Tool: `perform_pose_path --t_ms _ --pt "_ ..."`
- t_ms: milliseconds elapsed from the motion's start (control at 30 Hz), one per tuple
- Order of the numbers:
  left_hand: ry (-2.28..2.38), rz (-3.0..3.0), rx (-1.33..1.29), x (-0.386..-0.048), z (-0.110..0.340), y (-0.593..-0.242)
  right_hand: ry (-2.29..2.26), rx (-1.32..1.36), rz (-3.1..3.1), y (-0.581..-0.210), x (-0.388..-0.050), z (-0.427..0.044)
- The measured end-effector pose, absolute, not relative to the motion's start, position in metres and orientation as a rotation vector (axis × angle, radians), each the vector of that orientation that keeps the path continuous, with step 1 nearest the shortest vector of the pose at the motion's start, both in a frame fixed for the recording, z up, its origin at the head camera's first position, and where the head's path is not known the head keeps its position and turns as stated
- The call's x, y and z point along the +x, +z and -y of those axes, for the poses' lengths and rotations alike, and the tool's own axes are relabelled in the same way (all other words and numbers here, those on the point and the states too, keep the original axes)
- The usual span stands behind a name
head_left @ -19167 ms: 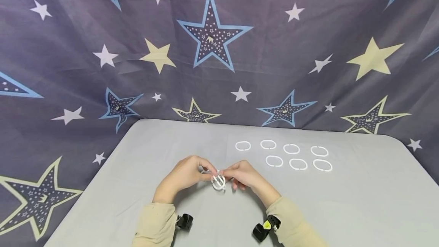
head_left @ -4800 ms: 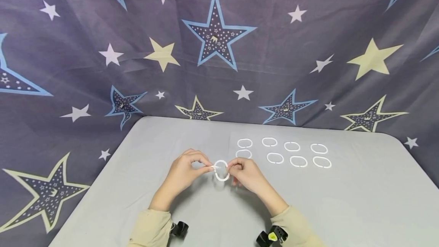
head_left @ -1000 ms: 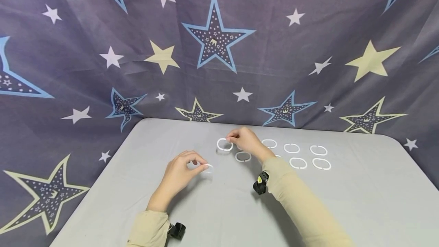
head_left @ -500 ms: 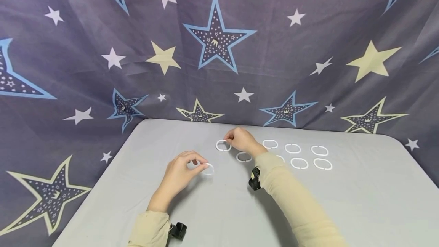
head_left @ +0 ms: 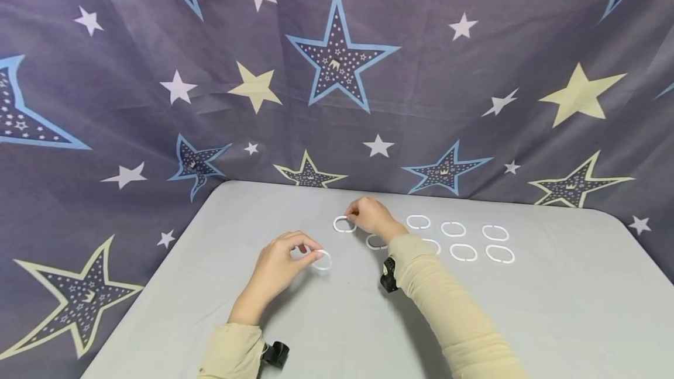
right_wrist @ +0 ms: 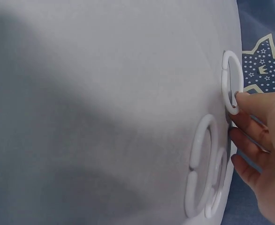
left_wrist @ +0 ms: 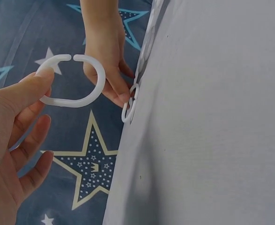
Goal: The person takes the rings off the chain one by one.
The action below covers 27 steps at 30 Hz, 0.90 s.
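Note:
My left hand (head_left: 279, 265) pinches a white oval shower curtain ring (left_wrist: 100, 77) between thumb and fingers, above the table. The left wrist view shows a narrow gap in its upper side. Further back, my right hand (head_left: 371, 217) pinches a second white curtain ring (right_wrist: 224, 79) by its right end, left of the back row. That ring is at the tabletop; whether it lies fully flat I cannot tell. Close by on the table is another curtain ring (right_wrist: 193, 187), partly hidden by my right arm in the head view.
Several more white curtain rings (head_left: 463, 259) lie in two rows at the back right of the grey table (head_left: 326, 332). My right forearm and hand cover part of the rows. A star-patterned cloth (head_left: 337, 104) hangs behind the table.
Earlier both hands worked at rings together mid-table, and a ring joined the front row's left end. The right hand then carried one ring to the back row; lately both hands barely move.

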<state>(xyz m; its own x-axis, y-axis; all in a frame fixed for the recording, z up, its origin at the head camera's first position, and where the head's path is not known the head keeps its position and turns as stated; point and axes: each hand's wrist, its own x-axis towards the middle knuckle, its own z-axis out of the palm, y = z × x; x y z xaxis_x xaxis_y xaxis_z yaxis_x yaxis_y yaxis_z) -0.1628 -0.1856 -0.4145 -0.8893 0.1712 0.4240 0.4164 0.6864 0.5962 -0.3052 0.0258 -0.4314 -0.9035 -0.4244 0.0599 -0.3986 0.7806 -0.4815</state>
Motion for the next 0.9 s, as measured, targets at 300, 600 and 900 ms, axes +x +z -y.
perform_pose_path --t_ms 300,600,900 --pt "-1.022 2.564 -0.466 -0.164 0.184 -0.418 -0.78 -0.691 -2.923 -0.432 -0.306 -0.029" --pt "-1.023 2.588 -0.449 -0.163 0.184 -0.419 -0.877 -0.703 -2.885 -0.423 -0.299 -0.036" --pt "-1.029 2.602 -0.419 -0.163 0.183 -0.418 -0.947 -0.748 -2.898 -0.413 -0.288 -0.048"
